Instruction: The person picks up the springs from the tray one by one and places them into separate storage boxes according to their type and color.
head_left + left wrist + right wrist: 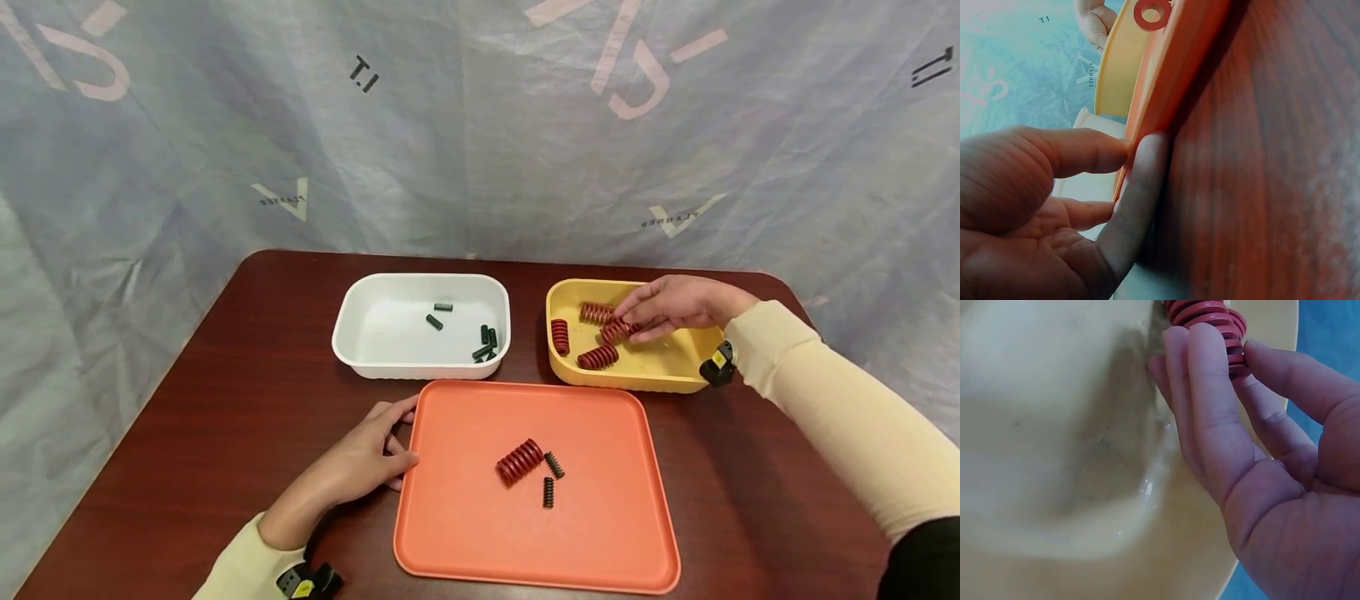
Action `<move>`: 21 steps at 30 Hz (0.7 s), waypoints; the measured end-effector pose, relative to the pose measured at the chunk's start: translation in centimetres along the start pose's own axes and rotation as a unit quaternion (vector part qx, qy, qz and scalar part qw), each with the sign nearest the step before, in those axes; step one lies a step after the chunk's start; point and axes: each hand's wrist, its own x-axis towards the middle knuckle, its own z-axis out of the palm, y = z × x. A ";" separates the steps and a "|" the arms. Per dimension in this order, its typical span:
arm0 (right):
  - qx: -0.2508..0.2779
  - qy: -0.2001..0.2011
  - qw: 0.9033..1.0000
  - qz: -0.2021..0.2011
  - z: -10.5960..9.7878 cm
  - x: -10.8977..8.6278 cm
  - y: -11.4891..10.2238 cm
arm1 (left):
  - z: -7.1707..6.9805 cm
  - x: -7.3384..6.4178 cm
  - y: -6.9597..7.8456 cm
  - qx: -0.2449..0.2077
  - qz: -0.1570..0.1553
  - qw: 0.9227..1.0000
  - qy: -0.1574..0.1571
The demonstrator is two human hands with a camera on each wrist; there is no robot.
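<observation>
Over the yellow bin, my right hand [671,304] pinches a red coil spring [617,331] between thumb and fingers. The right wrist view shows the fingertips against the end coils of a red spring [1204,315]. Other red springs [597,357] lie in the bin's left half. My left hand [360,458] holds the left rim of an orange tray [457,533], and in the left wrist view its fingers [1150,156] grip the tray's edge [1166,81]. On the tray lie one large red spring [520,462] and two small dark green springs [548,492].
A white bin [375,333] stands behind the tray on the left, with several small dark green springs [483,352] in it. The yellow bin [637,382] is to its right. All rest on a dark red-brown wooden table [247,375], with a grey printed curtain [450,167] behind.
</observation>
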 end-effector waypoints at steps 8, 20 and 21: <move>-0.003 0.006 1.000 0.001 0.1 -0.8 -0.5 | 0.0 -0.2 0.2 -0.018 0.013 1.000 0.002; -0.016 0.012 0.999 -0.045 0.2 -3.4 -0.9 | -0.3 -0.4 0.0 -0.011 0.010 1.000 0.004; -0.012 0.010 0.998 -0.055 0.2 -3.8 -0.9 | -0.3 -0.5 0.1 -0.011 0.009 1.000 0.006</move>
